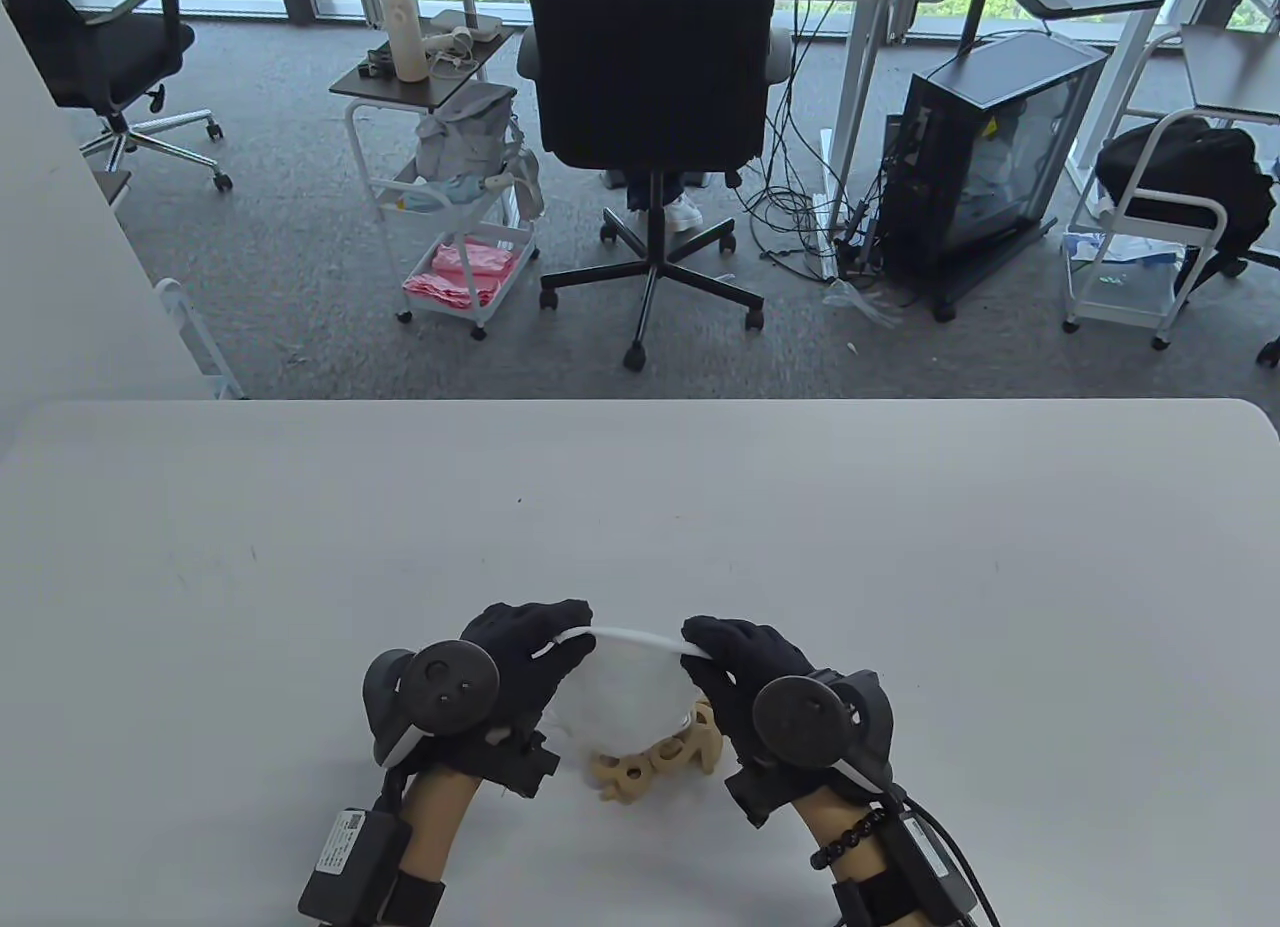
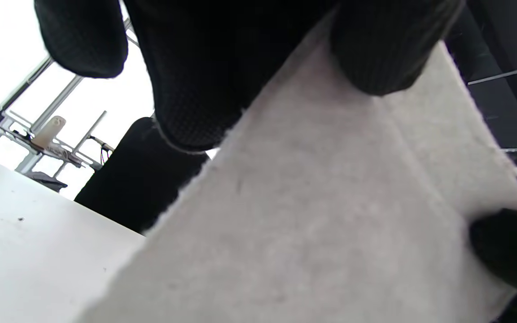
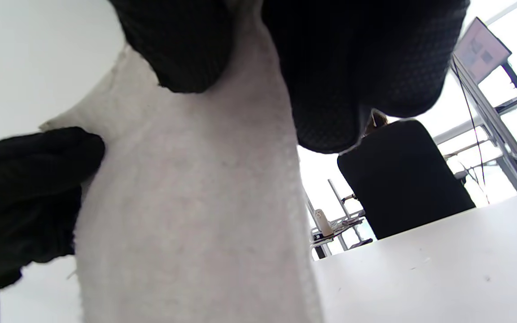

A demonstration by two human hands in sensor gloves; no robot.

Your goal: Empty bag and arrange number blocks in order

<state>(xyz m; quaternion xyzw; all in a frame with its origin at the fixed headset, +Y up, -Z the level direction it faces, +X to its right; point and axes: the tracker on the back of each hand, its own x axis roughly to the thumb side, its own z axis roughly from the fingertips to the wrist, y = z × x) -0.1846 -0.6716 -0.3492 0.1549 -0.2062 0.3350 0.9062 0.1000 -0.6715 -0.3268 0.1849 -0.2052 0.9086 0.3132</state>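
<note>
1. I see the white desk [image 1: 900, 527] filling the lower half of the table view; everything I am working with sits near its front edge, at the middle.
2. The white felt bag [image 1: 630, 687] hangs between my two hands, its top rim stretched taut from one hand to the other and its body drooping toward the desk. In both wrist views its grey-white cloth fills most of the picture.
3. My left hand [image 1: 520, 667] has its fingers [image 2: 186, 89] curled over the bag's left rim and pinches it.
4. My right hand [image 1: 750, 672] does the same on the right rim, its fingers [image 3: 339, 89] folded tight over the edge of the cloth.
5. The wooden number blocks [image 1: 660, 757] lie in a small heap on the desk under the bag's lower edge, just beside my right hand. I cannot read which numbers they are.
</note>
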